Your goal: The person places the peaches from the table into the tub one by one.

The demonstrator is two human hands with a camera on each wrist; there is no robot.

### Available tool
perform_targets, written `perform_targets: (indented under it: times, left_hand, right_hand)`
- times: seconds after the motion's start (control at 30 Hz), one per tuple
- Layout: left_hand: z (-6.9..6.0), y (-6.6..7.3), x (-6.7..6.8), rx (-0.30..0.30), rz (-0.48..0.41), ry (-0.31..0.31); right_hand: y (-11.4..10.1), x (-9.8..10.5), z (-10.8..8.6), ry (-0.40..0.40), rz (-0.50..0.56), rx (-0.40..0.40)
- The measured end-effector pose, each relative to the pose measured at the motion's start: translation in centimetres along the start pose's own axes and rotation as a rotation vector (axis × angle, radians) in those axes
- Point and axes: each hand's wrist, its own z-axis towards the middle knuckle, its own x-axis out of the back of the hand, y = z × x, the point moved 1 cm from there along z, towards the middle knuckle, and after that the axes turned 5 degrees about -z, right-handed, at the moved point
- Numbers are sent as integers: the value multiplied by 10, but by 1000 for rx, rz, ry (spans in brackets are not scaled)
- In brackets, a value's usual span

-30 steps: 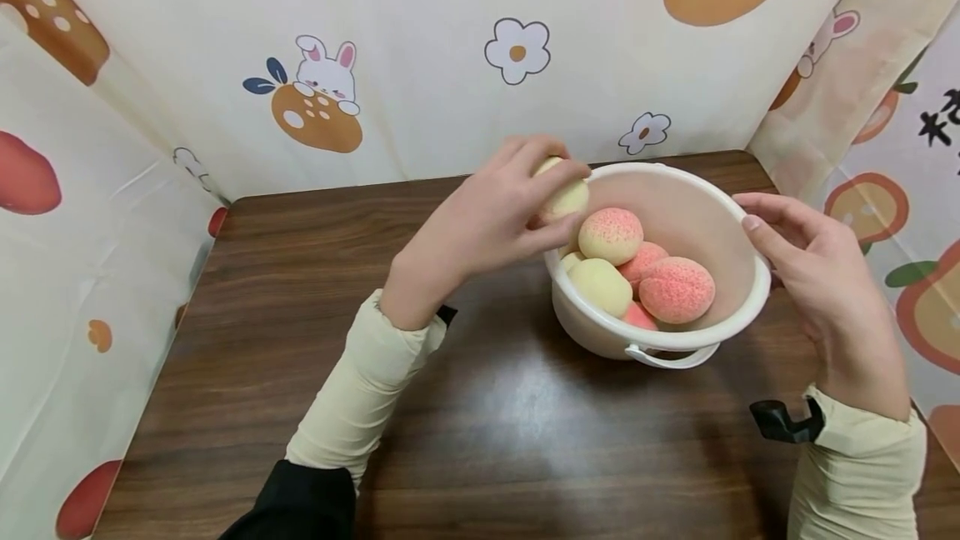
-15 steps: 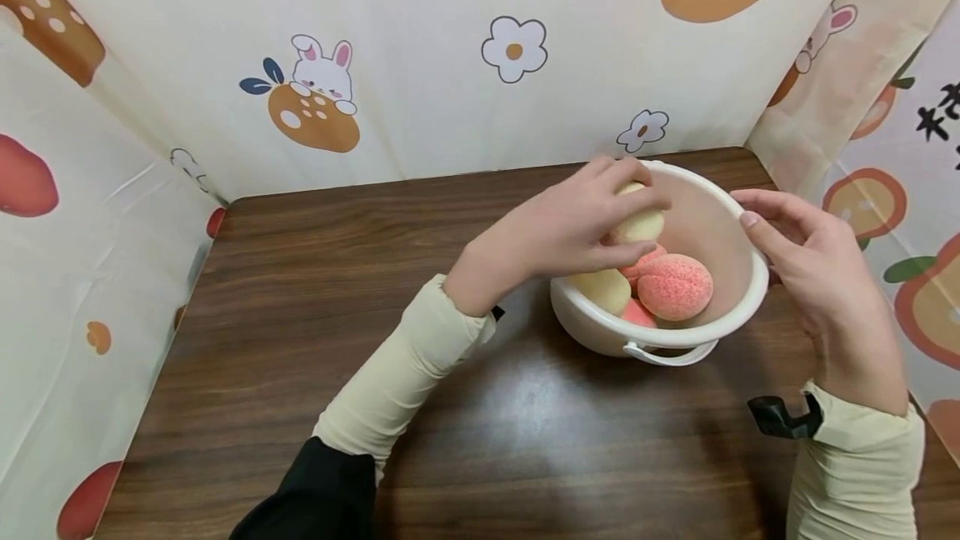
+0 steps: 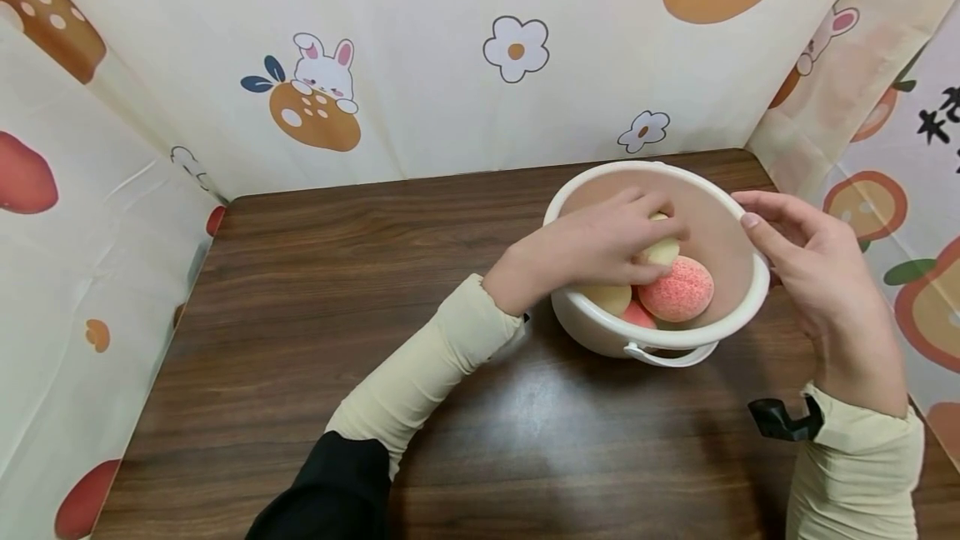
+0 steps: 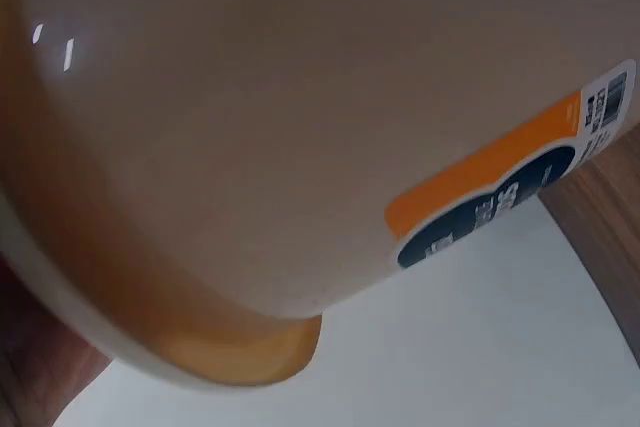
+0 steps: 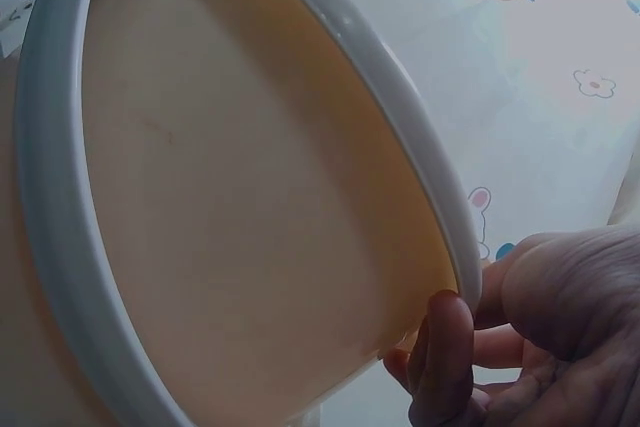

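Observation:
In the head view, a white bucket [image 3: 600,336] stands toward the table's right side with several toy peaches inside. My left hand [image 3: 600,244] reaches over its left rim and holds a pale yellow peach [image 3: 662,252] down inside. Just below that one lies a pink speckled peach [image 3: 677,290]. Another pale peach [image 3: 609,298] and a pink one [image 3: 637,315] show partly under my left hand; whatever else lies there is hidden. My right hand [image 3: 821,273] pinches the bucket's right rim, thumb on top. The right wrist view shows the fingertips [image 5: 445,347] at the rim.
A dark wood table [image 3: 337,298] spreads left and in front of the bucket. Printed curtains [image 3: 427,107] close off the back and both sides. The bucket's white handle [image 3: 671,357] hangs at its front. A label [image 4: 500,182] shows on its wall in the left wrist view.
My left hand has carried the pale peach from the left rim rightward and down into the bucket, covering peaches seen before. The right hand and the bucket have stayed in place.

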Motion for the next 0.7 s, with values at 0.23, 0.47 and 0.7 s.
perform_targets:
  times: [0.23, 0.47, 0.7]
  left_hand:
    - [6, 3, -3, 41, 9, -52]
    - [-4, 4, 2, 24, 76, 22]
    - [-48, 0, 19, 90, 96, 186]
  right_hand:
    - [0, 0, 1, 15, 33, -7]
    - [0, 0, 2, 40, -3, -28]
    - [-8, 0, -6, 182, -152, -33]
